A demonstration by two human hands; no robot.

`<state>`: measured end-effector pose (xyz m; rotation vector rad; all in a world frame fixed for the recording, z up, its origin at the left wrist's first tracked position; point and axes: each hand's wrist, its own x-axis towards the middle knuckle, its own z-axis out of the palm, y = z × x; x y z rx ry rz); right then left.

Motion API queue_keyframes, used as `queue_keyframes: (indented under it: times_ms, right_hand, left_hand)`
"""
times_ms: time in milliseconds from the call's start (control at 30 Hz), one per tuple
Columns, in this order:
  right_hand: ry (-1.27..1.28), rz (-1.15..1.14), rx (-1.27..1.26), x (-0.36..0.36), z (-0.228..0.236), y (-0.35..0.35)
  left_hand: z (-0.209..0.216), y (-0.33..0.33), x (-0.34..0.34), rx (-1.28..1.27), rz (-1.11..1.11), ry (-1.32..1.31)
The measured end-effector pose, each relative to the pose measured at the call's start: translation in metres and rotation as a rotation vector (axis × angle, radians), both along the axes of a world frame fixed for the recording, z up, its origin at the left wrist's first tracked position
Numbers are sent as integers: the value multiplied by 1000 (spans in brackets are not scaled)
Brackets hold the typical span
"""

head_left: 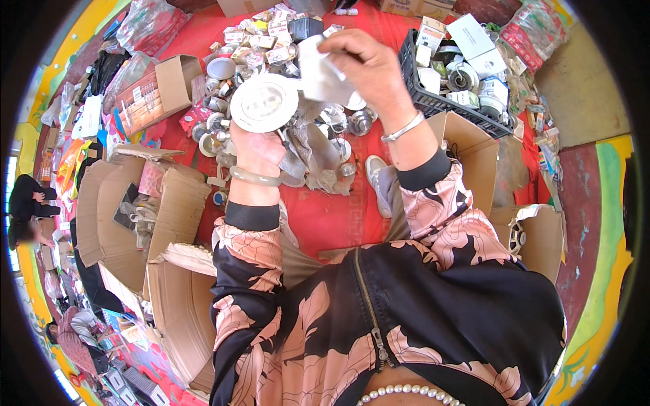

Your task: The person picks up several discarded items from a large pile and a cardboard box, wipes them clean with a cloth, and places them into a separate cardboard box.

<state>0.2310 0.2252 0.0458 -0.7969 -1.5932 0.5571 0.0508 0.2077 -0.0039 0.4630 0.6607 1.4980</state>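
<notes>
While the left hand [256, 150] closes its grip on the lower rim of a round white downlight [264, 102], holding it up face-on, the right hand [365, 64] pinches a crumpled white cloth [319, 73] pressed against the lamp's right edge. A pale bangle [254, 177] sits on the left wrist just below that grip, and a silver bracelet [402, 127] rings the right wrist. Directly beyond and beneath the lamp, a heap of metal lamp fittings [325, 132] lies on the red floor mat [325, 216], with small printed cartons [261, 37] scattered farther off behind it. To the right of the cloth stands a black plastic crate [447, 108] filled with boxed and loose fixtures. Left of the left hand lie open cardboard boxes [159, 91], and flattened ones [135, 210] spread lower left. Nearest the camera are the floral black-and-pink sleeves [250, 271].
</notes>
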Motion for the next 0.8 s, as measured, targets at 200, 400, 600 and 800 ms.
queue_keyframes:
  times_ms: [200,400,600,800]
  right_hand:
    - [-227,262,-102,-24,-10,-9]
    - [395,268,-651,-4,-14,0]
    - [295,264,-737,-4,-18,1]
    - [-543,61,-272,-21,-34,-11]
  left_hand:
    - [3,1,3,-94,0,-48]
    - [-8,18,-17,-116,-11,-182]
    - [-12,21,-20,-107,3,-225]
    - [-3,18,-22,-90,-25,-377]
